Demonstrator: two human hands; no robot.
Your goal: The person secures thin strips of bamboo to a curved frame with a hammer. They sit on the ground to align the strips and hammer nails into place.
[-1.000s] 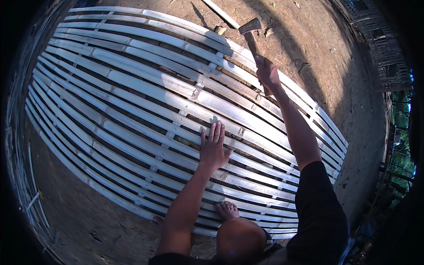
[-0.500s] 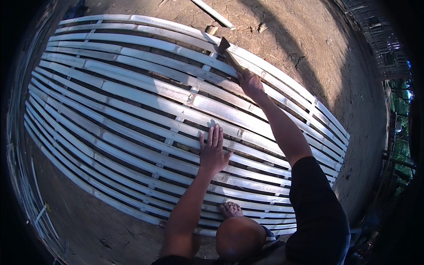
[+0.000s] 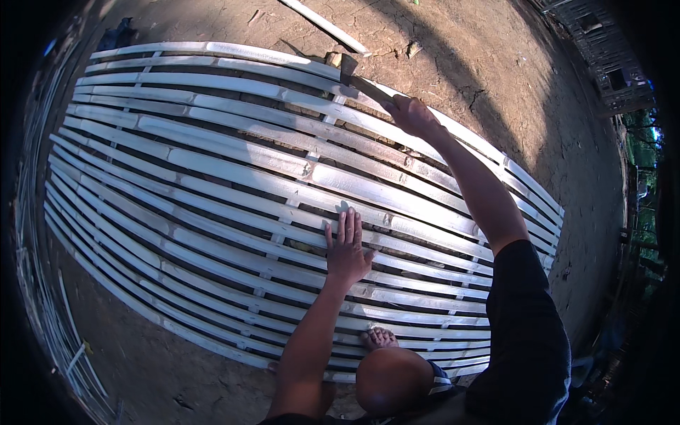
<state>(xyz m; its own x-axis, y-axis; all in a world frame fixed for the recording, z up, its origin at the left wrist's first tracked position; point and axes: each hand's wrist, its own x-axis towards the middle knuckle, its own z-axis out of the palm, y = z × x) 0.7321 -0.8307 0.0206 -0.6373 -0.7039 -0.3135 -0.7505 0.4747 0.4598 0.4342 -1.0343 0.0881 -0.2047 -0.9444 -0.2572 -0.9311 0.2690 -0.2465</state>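
A large panel of split bamboo slats (image 3: 241, 164), laid side by side over cross strips, lies on the ground beneath me. My right hand (image 3: 416, 117) is closed round the wooden handle of a hatchet (image 3: 370, 90). Its dark, wedge-shaped head is at the panel's far edge, over the outer slats; whether it touches them I cannot tell. My left hand (image 3: 348, 255) lies flat, fingers spread, on the slats near the middle and holds nothing. My bare foot (image 3: 381, 337) rests on the near slats, below my bent knee.
Just beyond the far edge sits a small tan chunk (image 3: 334, 59), with a loose pale strip (image 3: 326, 27) on the dirt behind it. Long thin strips (image 3: 73, 354) lie at the left. A woven fence (image 3: 602, 60) stands at the far right.
My right hand has turned the hatchet so that its head points further left, close to the far edge. The whole view has shifted slightly. My left hand stays flat on the slats.
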